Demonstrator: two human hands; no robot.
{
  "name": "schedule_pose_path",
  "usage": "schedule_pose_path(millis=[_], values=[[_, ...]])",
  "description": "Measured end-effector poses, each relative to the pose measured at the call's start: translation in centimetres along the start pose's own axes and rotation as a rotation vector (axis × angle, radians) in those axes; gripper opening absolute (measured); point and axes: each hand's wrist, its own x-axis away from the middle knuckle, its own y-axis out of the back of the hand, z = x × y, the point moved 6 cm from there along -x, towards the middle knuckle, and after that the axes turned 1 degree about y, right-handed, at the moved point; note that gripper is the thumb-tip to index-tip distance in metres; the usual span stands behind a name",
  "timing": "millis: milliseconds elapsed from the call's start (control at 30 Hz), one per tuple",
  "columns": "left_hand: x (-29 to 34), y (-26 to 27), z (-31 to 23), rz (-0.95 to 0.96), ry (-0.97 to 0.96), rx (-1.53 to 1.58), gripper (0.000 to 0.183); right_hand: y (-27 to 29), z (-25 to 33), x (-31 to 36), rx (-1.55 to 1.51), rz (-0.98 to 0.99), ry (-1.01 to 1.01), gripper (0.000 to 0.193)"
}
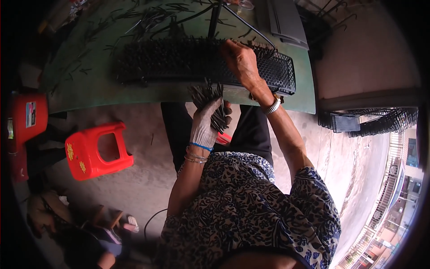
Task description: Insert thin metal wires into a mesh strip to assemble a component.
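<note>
My left hand [207, 120], in a whitish knitted glove, is closed around a bundle of thin dark strips [218, 117] at the table's near edge. Their ends fan out above the thumb. Over the long black perforated rack [275, 74], my bare right hand [242, 62] has its fingers drawn together in a pinch, pointing down. What lies between those fingertips is too small to make out. Many dark strips [165, 56] stand densely in the rack from its left end to about my right hand. The holes at the rack's right end show bare.
Loose dark strips [150, 18] lie scattered on the green table [85, 96]. A black metal stand [215, 20] rises behind the rack, and grey flat panels [286, 22] sit at the far right. A red stool [85, 152] stands left; another person [96, 240] is at lower left.
</note>
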Motion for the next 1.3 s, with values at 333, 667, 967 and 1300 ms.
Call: schedule_pose_path(millis=[333, 667, 967, 1300], values=[[0.1, -0.8, -0.9, -0.026, -0.054, 0.029, 0.019, -0.7, 0.4, -0.5, 0.255, 0.082, -0.061, 0.015], [0.1, -0.4, -0.8, -0.089, -0.101, -0.063, 0.019, -1.2, 0.3, 0.5, 0.279, 0.179, -0.036, 0.021], [0.5, -0.4, -1.4, -0.164, -0.078, -0.135, 0.02, 0.8, 2.5, 5.0, -0.757, 0.589, -0.491, 0.021], [-0.2, 0.0, -0.3, -0.141, -0.071, -0.089, 0.02, -0.6, 1.6, 6.3, -1.022, 0.593, -0.608, 0.015]])
